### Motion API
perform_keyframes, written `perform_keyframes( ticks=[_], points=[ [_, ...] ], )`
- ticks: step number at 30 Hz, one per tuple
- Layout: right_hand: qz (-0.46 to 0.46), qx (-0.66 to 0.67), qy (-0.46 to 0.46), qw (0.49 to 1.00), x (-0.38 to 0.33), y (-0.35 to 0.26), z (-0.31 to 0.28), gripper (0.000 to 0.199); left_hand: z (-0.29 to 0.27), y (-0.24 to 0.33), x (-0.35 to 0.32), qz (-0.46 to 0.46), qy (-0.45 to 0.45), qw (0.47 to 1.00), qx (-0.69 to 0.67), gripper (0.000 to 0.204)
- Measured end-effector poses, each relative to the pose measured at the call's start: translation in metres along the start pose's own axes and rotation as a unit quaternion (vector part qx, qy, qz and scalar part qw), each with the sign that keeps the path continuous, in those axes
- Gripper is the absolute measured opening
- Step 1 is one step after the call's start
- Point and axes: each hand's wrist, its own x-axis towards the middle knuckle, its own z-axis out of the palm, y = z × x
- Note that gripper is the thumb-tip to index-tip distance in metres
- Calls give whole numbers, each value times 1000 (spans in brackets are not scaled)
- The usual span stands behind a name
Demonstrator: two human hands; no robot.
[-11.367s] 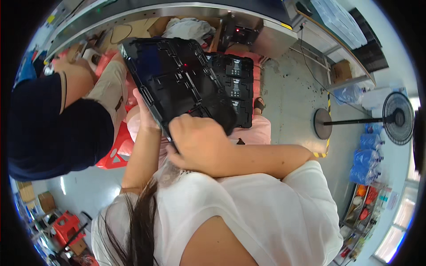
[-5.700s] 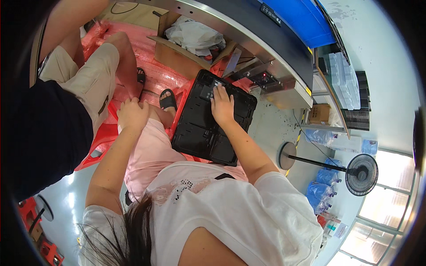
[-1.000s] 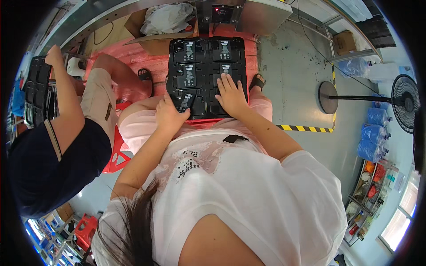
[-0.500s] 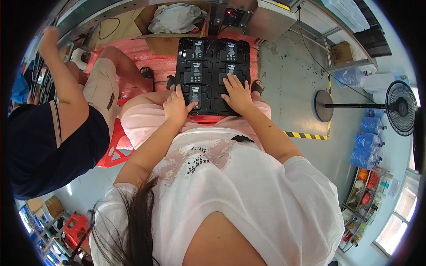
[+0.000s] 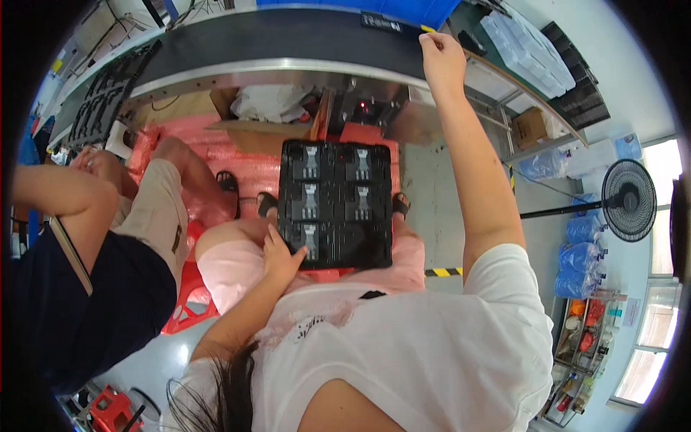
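Black tray: rectangular and glossy, with moulded ridges and clips; the tray (image 5: 335,205) lies over the person's lap, between the knees.
Flat black pieces: five count clearly, three in the left column and two in the right; the flat black pieces (image 5: 309,201) lie flat in their compartments.
Print: each piece bears pale lettering and small marks toward its lower end, too small to make out.
Left hand: the left hand (image 5: 282,257) rests at the tray's near left corner, unclenched, thumb apart from the fingers and near the lowest left piece.
Right hand: raised over the right end of the dark belt, the right hand (image 5: 443,59) has its fingers curled inward; I cannot tell whether they pinch anything.
Belt: along the dark belt (image 5: 288,42) lies one black strip (image 5: 380,22) with white marks, near the right hand; ridged black trays (image 5: 108,97) sit at the left end.
Beneath: one cardboard box (image 5: 270,137) with a whitish plastic bag (image 5: 270,103), beside one red indicator light (image 5: 363,105).
Neighbour: one co-worker in a dark top (image 5: 108,302), at the left.
Right side: one black standing fan (image 5: 629,200), near several blue bottles (image 5: 577,258).
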Motion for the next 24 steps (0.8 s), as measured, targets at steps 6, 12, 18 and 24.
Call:
perform_keyframes(
  ticks=[6,12,18,24],
  points=[
    [201,-331,-68,919,84,12,61,76,0,1,7,-45,-78,996,-19,114],
    [233,-400,-97,881,86,5,54,73,8,-9,12,-22,-88,996,-23,115],
    [5,22,81,996,32,-12,27,22,-8,-3,16,-45,-85,995,-32,116],
    [17,-9,-304,953,-143,10,-40,34,-7,-10,25,-28,-62,995,-68,120]
  ],
)
